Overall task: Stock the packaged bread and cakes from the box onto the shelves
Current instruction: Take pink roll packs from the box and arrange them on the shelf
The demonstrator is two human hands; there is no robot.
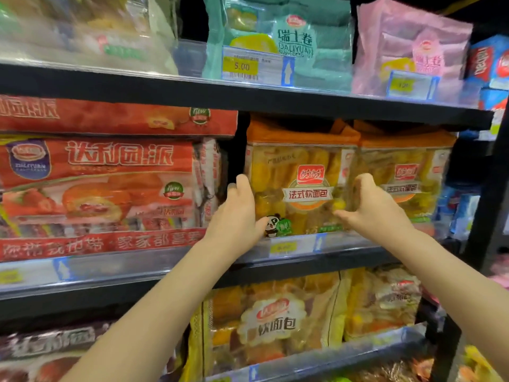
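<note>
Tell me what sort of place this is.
Most likely a shop's packaged bakery aisle. Black metal shelves hold rows of bagged goods, such as the orange-topped clear bag of soft bread between both hands. Yellow price tags sit in clear strips along the shelf edges.

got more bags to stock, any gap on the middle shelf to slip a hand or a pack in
One narrow dark gap, between the red pie packs and the orange bread bag; the left hand is already at it. Right of that bag a second bread bag presses close, the right hand at their seam. Elsewhere it is packed.
</note>
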